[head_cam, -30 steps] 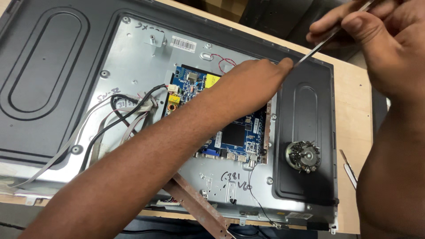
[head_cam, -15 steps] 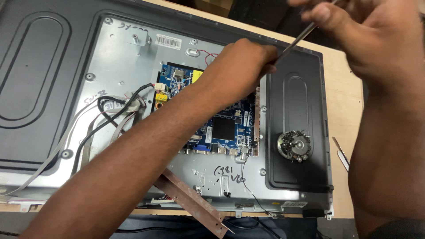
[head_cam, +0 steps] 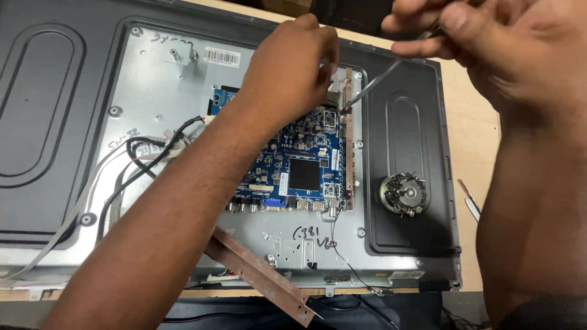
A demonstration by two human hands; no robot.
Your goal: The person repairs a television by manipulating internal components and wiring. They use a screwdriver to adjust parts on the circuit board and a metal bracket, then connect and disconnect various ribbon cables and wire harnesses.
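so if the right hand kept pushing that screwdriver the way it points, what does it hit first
Most likely the top right corner of the blue circuit board, where the screwdriver tip sits by the left hand's fingers. The right hand aims down-left; depth is unclear.

The left hand reaches forward on an outstretched forearm, fingers curled downward. The right hand hovers higher, fingers pinched together, wrist bent.
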